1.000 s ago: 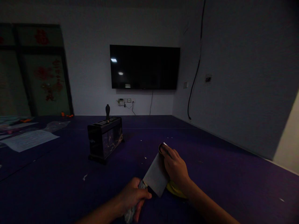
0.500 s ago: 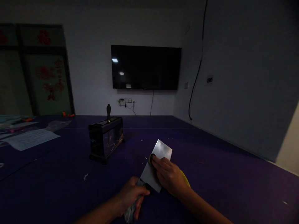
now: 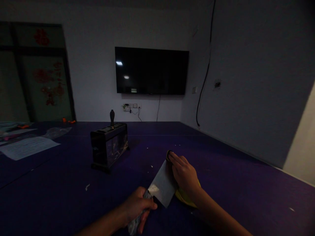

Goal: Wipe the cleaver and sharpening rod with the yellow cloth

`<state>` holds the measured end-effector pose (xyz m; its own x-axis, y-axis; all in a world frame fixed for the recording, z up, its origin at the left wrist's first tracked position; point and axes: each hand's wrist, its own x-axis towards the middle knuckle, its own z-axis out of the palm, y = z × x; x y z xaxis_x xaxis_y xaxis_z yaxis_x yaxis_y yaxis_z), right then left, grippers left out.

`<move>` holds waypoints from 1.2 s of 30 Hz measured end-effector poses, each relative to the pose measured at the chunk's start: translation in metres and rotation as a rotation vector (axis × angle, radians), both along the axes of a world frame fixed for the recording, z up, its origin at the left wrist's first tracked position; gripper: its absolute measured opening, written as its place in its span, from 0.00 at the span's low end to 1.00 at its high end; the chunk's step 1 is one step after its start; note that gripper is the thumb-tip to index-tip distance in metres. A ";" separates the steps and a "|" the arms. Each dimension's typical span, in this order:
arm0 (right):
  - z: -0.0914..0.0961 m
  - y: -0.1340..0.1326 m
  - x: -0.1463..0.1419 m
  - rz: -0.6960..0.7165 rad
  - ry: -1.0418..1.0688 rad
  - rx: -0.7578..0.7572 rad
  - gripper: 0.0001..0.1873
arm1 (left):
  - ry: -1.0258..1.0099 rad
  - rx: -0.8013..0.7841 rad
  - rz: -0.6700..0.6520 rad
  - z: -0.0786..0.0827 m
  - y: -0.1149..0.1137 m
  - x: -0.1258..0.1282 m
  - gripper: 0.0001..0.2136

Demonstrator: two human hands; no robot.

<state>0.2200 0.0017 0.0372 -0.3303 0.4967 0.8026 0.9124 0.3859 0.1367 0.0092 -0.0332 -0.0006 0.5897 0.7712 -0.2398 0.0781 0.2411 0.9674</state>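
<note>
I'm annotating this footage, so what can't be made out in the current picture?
All in head view:
Blade: far end mostly behind right hand.
Grey handle: middle covered by left hand.
Yellow item: partly hidden by right hand and forearm; material unclear.
Paper: writing too small and dim.

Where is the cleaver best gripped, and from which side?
By the handle, probably from the near left, as the left hand holds it. The handle forms that end; the broad, flat blade slants away to the far right, and the right hand covers part of its far end.
</note>
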 end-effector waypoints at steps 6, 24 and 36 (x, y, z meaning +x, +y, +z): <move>-0.004 0.004 0.005 -0.055 0.050 0.014 0.21 | 0.001 0.007 -0.016 -0.006 0.001 0.001 0.09; -0.009 0.006 0.004 -0.081 0.062 -0.009 0.19 | -0.027 -0.015 0.075 -0.003 -0.002 0.001 0.09; -0.011 0.006 0.006 -0.087 0.072 -0.008 0.18 | -0.034 0.004 0.064 -0.004 -0.001 -0.001 0.09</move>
